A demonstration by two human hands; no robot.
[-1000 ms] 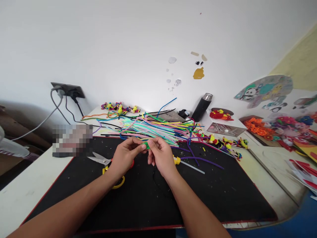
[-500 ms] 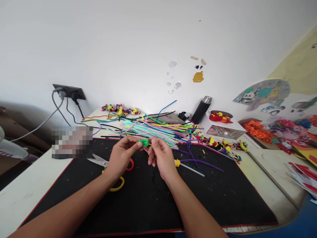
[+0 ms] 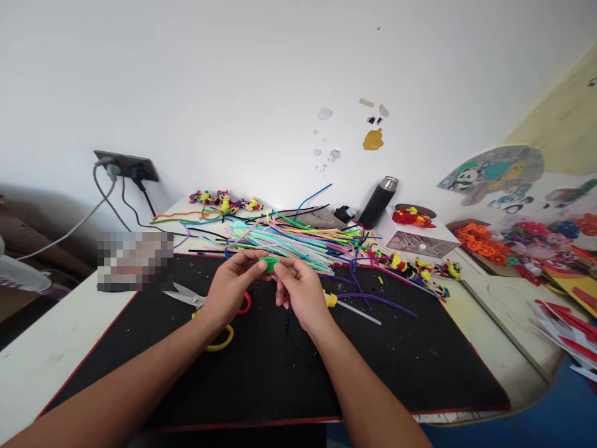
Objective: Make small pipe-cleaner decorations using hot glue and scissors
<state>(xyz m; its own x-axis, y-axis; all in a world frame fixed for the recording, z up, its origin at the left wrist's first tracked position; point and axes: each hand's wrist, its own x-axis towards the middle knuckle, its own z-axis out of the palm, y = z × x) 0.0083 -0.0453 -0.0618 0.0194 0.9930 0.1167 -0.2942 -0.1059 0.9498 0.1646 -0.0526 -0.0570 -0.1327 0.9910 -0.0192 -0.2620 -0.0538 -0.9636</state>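
Note:
Above the black mat (image 3: 261, 367), a small bright green piece of pipe cleaner (image 3: 269, 266) is pinched between my two hands. My left hand (image 3: 236, 283) has its thumb and forefinger closed on the left end of it. On its right end, the fingertips of my right hand (image 3: 298, 286) are closed; the lower fingers curl beneath. Scissors (image 3: 191, 300) with red and yellow handles lie open-bladed under my left wrist and are partly covered by it. Behind my right wrist shows the yellow end of a glue gun (image 3: 331, 300), with a clear stick (image 3: 359, 312) jutting out; its rest is hidden.
A heap of coloured pipe cleaners (image 3: 280, 246) spreads behind my hands. Purple stems (image 3: 382, 302) lie to the right. Further back stand a black flask (image 3: 379, 205) and a white box (image 3: 424, 239). Small figures (image 3: 420, 267) sit at right; a blurred object (image 3: 135, 261) is at left.
My right fingertips have come in against the green piece, and the two hands are closer together. The whole view has shifted slightly; the things on the table lie as before.

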